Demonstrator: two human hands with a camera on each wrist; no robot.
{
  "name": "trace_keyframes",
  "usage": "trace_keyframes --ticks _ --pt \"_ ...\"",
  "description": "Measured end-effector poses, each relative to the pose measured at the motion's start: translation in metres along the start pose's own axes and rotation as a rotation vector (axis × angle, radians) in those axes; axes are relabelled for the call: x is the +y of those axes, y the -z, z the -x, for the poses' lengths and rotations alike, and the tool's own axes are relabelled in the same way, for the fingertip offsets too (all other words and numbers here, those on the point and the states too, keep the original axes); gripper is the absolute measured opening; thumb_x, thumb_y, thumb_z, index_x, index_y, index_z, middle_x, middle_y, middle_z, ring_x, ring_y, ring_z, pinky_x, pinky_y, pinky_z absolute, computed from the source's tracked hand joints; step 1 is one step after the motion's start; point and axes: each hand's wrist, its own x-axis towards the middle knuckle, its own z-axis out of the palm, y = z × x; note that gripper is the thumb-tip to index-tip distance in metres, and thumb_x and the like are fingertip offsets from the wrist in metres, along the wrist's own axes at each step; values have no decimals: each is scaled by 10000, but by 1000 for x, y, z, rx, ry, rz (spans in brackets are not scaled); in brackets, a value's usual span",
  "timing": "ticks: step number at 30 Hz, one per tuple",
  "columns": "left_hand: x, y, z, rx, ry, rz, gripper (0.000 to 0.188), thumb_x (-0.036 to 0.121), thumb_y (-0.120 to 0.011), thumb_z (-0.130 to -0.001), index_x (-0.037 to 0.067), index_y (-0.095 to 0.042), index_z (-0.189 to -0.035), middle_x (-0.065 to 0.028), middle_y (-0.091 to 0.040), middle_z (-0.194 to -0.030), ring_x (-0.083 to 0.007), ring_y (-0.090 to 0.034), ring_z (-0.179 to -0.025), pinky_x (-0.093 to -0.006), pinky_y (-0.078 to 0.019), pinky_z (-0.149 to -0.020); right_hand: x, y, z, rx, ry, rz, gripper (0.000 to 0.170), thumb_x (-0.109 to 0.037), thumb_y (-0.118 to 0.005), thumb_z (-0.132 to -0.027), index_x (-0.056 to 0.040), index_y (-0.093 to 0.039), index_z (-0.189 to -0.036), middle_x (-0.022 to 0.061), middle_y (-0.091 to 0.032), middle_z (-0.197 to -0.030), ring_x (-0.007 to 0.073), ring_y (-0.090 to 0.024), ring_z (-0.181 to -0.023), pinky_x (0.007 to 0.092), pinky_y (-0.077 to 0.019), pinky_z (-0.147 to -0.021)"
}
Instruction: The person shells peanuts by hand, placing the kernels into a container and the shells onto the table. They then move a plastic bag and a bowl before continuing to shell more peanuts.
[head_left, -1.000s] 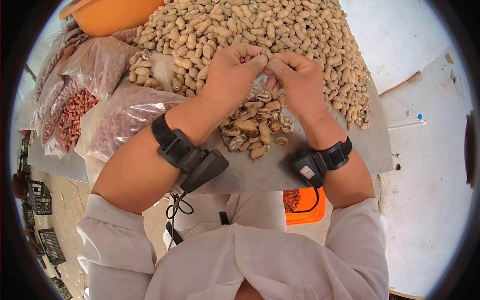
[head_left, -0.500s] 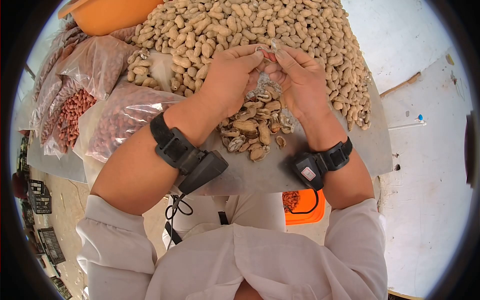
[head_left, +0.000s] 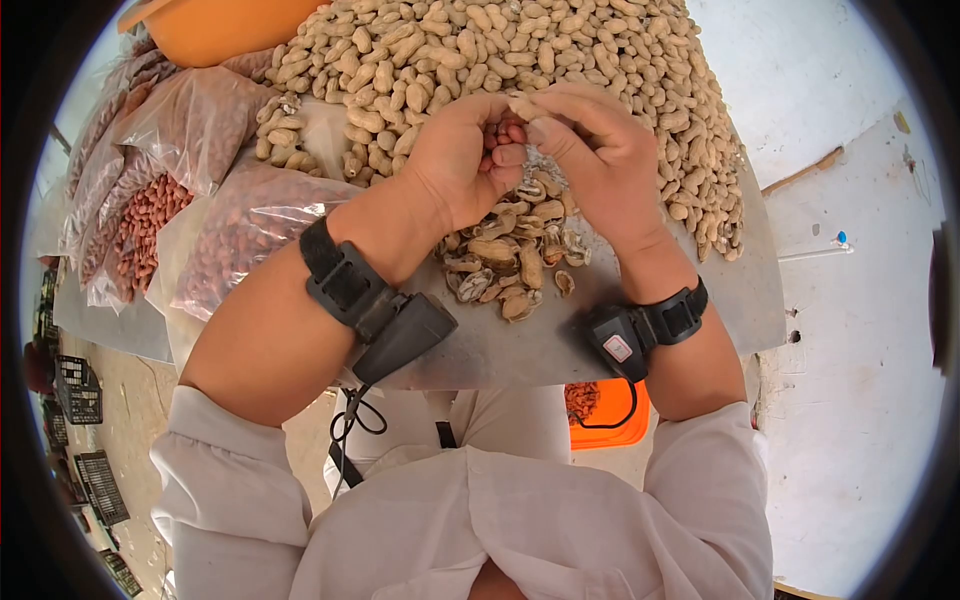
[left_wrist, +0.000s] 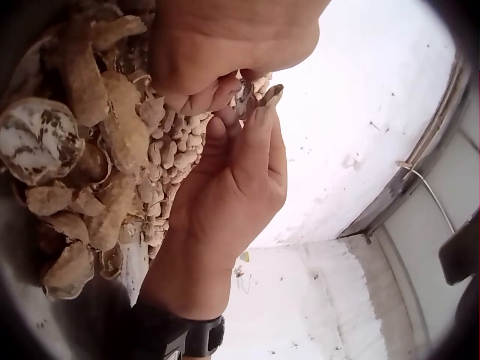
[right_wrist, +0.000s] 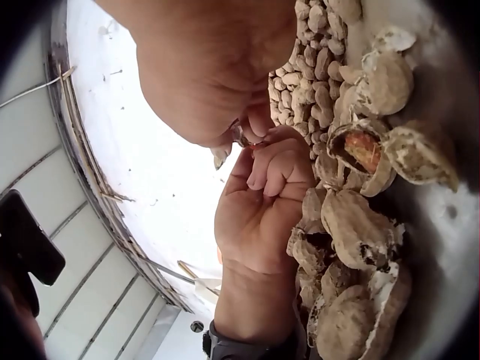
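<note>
The left hand (head_left: pixel 455 160) holds red peanut kernels (head_left: pixel 512 132) in its curled fingers, its fingertips meeting the other hand's. The right hand (head_left: pixel 610 165) pinches a peanut shell (head_left: pixel 524 107) between thumb and fingers. In the left wrist view the right hand (left_wrist: pixel 232 187) grips a piece of shell (left_wrist: pixel 271 96), and in the right wrist view the left hand (right_wrist: pixel 266 202) has its fingers curled inward. Below both hands lies a heap of opened shells (head_left: pixel 500 250) on the metal table (head_left: pixel 470 345).
Unshelled peanuts (head_left: pixel 590 50) cover the table's far part. Bags of red kernels (head_left: pixel 255 235) lie at the left, under an orange basin (head_left: pixel 230 30) at the upper left. An orange container (head_left: pixel 615 425) sits below the table edge, and black crates (head_left: pixel 100 485) stand at lower left.
The left hand has turned, and its fingers now curl around kernels. The right hand has shifted slightly, its fingers reaching further left with the shell. Both hands remain close together.
</note>
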Motion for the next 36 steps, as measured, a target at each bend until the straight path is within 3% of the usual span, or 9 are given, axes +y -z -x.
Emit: trace_keyframes --ticks 5,8,11,17,20,23,29,32,36 --pt "2 0 0 -4 -41 8 117 86 -503 -837 -22 -545 -822 3 -435 -639 -55 -353 -484 -167 -283 -407 -1 12 -3 89 -437 -413 153 -71 -639 -789 -7 -656 -926 63 -635 -780 100 -577 -685 219 -471 -615" --pt "9 3 -1 -21 -96 48 175 74 -502 -845 -70 -536 -938 -13 -453 -667 -51 -359 -492 -157 -280 -405 5 30 -8 -143 -419 -463 161 -83 -641 -788 -12 -658 -931 58 -632 -712 92 -578 -663 208 -465 -597" --pt "13 6 -1 -31 -95 60 200 79 -495 -850 -77 -532 -969 -26 -472 -690 -53 -368 -500 -156 -285 -406 -1 41 -9 -480 -555 -307 180 -110 -655 -773 -4 -659 -917 53 -633 -717 92 -580 -669 221 -460 -584" --pt "13 6 0 -32 -104 35 205 87 -492 -857 -75 -540 -973 -63 -515 -744 -63 -394 -519 -156 -301 -411 8 65 -8 -622 -316 453 170 -78 -639 -659 -27 -657 -820 94 -621 -710 213 -590 -646 303 -464 -612" --pt "12 4 1 -18 -105 30 204 91 -490 -861 -72 -543 -971 -66 -520 -751 -65 -399 -522 -157 -303 -411 14 66 -5 -663 -357 561 163 -40 -604 -622 -34 -650 -779 117 -614 -720 255 -589 -667 321 -460 -616" --pt "13 5 1 -32 -103 33 194 86 -493 -863 -68 -543 -970 -57 -511 -739 -63 -398 -523 -154 -300 -410 21 56 -2 -715 -378 712 168 6 -594 -633 -10 -627 -797 87 -609 -728 197 -588 -688 287 -457 -619" --pt "11 7 0 -33 -107 -56 156 80 -529 -864 -44 -552 -956 -26 -496 -721 -50 -395 -526 -146 -291 -407 22 58 -5 -455 -334 400 143 18 -572 -698 10 -632 -828 60 -627 -741 164 -603 -681 257 -463 -600" --pt "9 2 1 -15 -105 -143 144 80 -544 -861 -31 -562 -950 -12 -496 -719 -46 -393 -527 -147 -290 -408 9 52 -10 -221 -471 -42 104 -47 -608 -743 -1 -649 -827 59 -619 -738 157 -608 -665 255 -470 -594" --pt "3 -2 4 -30 -155 -252 161 52 -545 -859 -29 -576 -995 3 -509 -716 -42 -385 -528 -158 -296 -425 7 36 -9 -44 -380 -570 90 -23 -597 -803 10 -618 -885 71 -637 -834 151 -621 -696 239 -502 -634"
